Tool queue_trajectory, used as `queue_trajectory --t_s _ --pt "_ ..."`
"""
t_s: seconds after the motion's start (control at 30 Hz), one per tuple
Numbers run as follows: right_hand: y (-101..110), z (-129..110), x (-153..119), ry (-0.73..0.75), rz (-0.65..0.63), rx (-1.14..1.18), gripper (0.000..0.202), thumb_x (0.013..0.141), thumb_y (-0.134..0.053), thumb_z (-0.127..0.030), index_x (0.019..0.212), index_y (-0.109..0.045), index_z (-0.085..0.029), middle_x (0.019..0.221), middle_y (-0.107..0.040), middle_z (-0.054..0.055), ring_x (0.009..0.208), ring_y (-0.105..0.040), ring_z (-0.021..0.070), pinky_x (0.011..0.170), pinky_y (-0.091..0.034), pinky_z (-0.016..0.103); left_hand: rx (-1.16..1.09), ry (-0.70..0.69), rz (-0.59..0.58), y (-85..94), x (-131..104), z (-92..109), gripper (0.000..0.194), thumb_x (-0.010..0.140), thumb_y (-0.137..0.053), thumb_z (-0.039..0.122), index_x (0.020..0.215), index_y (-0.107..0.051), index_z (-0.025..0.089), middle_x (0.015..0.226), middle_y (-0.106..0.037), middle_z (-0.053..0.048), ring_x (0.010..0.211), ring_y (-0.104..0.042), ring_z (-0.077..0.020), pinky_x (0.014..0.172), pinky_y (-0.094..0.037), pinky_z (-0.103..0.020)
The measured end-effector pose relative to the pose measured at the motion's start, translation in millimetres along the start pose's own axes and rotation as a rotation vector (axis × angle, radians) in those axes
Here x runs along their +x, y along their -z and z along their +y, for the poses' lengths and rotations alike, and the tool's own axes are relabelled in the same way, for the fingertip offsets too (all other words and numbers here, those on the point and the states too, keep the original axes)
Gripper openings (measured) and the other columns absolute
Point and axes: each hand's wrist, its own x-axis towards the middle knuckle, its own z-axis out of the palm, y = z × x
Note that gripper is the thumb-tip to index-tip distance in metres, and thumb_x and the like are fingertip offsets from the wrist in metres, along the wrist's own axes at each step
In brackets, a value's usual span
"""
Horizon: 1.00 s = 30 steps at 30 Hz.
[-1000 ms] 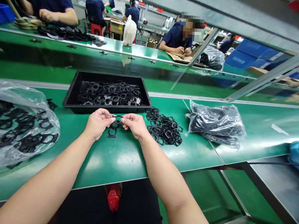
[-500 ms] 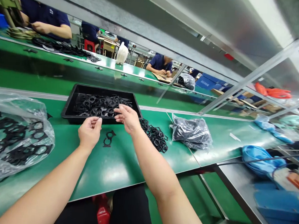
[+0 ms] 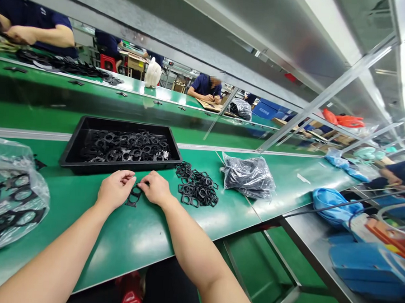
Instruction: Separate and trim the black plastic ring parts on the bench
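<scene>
A flat black plastic part with two ring openings [image 3: 132, 197] lies on the green bench between my hands, its upper end partly hidden by fingers. My right hand [image 3: 155, 189] has thumb and fingers pinched at that upper end. Close by on the other side, my left hand [image 3: 115, 190] is closed, thumb against curled fingers; whatever it may hold is hidden. Just behind both hands stands a black tray [image 3: 120, 166] with many similar black ring parts [image 3: 128, 143] in it. A loose pile of such parts [image 3: 199, 187] sits to the right of my right hand.
An open clear plastic bag [image 3: 13, 196] of black parts lies at the left. To the right is a wrapped bag of dark pieces [image 3: 249, 174]. Beyond the tray runs a green conveyor [image 3: 48, 112] with small parts, and a co-worker's arm [image 3: 42, 37] shows behind it. A metal shelf hangs overhead.
Both hands have come down and nearer together, from the tray's front edge to the part on the bench. My right hand's fingers have closed at it. The view has shifted slightly right.
</scene>
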Motion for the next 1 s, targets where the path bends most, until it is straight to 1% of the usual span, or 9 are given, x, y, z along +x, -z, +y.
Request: queue_trajectory --t_s 0.17,0.23,0.37,0.47,0.53,0.63,0.77,0.87,1.0 --pt "5.6 4.4 -1.0 0.105 -0.037 0.055 0.048 0.077 -0.058 -0.059 0.112 -0.06 -0.027 0.101 -0.057 0.002 0.094 -0.056 0.0163 0.081 -0.044 0.028 -0.028 0.045 0.033 -2.6 3.1 -4.2 0.027 0.075 -0.055 0.034 0.095 -0.068 0.021 0.088 -0.07 -0.006 0.074 -0.065 -0.02 0.071 -0.051 -0.03" --pt "6.0 5.6 -0.2 0.146 -0.077 0.051 0.041 0.076 -0.06 -0.056 0.106 -0.063 -0.028 0.098 -0.056 0.001 0.093 -0.056 0.016 0.08 -0.043 0.028 -0.065 0.114 0.067 -3.3 5.2 -5.4 0.029 0.075 -0.055 0.035 0.097 -0.067 0.02 0.089 -0.071 -0.006 0.078 -0.065 -0.0201 0.074 -0.05 -0.03" --pt "4.6 7.5 4.3 0.157 -0.078 0.071 0.014 0.082 -0.06 -0.037 0.084 -0.065 -0.024 0.09 -0.058 0.0 0.09 -0.056 0.0144 0.077 -0.042 0.026 -0.081 0.16 0.109 -4.3 7.8 -5.6 0.03 0.075 -0.056 0.037 0.096 -0.067 0.019 0.088 -0.071 -0.005 0.079 -0.065 -0.0188 0.074 -0.05 -0.029" --pt "4.7 9.2 5.4 0.14 -0.058 0.087 0.011 0.084 -0.056 -0.029 0.085 -0.064 -0.022 0.089 -0.06 0.001 0.088 -0.056 0.0145 0.077 -0.042 0.026 -0.115 0.149 0.113 -4.5 7.7 -3.6 0.032 0.074 -0.057 0.037 0.097 -0.067 0.017 0.086 -0.071 -0.006 0.075 -0.065 -0.0171 0.072 -0.051 -0.028" --pt "6.5 10.0 4.2 0.135 -0.04 0.111 0.019 0.085 -0.055 -0.034 0.095 -0.063 -0.022 0.092 -0.06 0.002 0.089 -0.056 0.0152 0.078 -0.042 0.027 -0.142 0.144 0.105 -4.3 7.0 -1.6 0.034 0.072 -0.059 0.037 0.098 -0.067 0.016 0.086 -0.07 -0.006 0.074 -0.064 -0.0163 0.071 -0.051 -0.027" --pt "10.8 9.7 1.2 0.176 -0.078 0.131 0.041 0.077 -0.062 -0.048 0.109 -0.06 -0.021 0.101 -0.057 0.004 0.095 -0.056 0.0173 0.081 -0.043 0.029 -0.161 0.151 0.098 -3.5 5.7 1.4 0.035 0.071 -0.061 0.038 0.098 -0.067 0.015 0.086 -0.069 -0.006 0.073 -0.063 -0.0159 0.072 -0.051 -0.028" --pt "11.5 9.0 0.7 0.149 -0.109 0.143 0.047 0.067 -0.073 -0.045 0.105 -0.06 -0.02 0.101 -0.057 0.004 0.095 -0.056 0.0187 0.08 -0.045 0.031 -0.187 0.158 0.048 -2.9 4.2 3.3 0.038 0.07 -0.064 0.039 0.1 -0.066 0.015 0.084 -0.068 -0.006 0.072 -0.063 -0.0157 0.071 -0.052 -0.028" --pt "5.1 10.4 4.6 0.032 -0.023 0.342 0.036 0.066 -0.074 -0.032 0.097 -0.059 -0.02 0.086 -0.06 0.0 0.081 -0.058 0.0149 0.073 -0.046 0.028 -0.218 0.141 0.019 -3.3 2.9 3.3 0.043 0.069 -0.066 0.042 0.101 -0.065 0.014 0.088 -0.068 -0.007 0.074 -0.063 -0.0161 0.072 -0.052 -0.029" --pt "-4.2 10.5 11.4 -0.12 -0.008 0.843 0.017 0.08 -0.059 -0.028 0.094 -0.056 -0.02 0.068 -0.058 -0.004 0.057 -0.057 0.0092 0.058 -0.048 0.023 -0.264 0.093 -0.073 -3.8 1.0 4.1 0.05 0.067 -0.069 0.044 0.108 -0.063 0.015 0.096 -0.068 -0.008 0.078 -0.063 -0.0171 0.072 -0.052 -0.03"
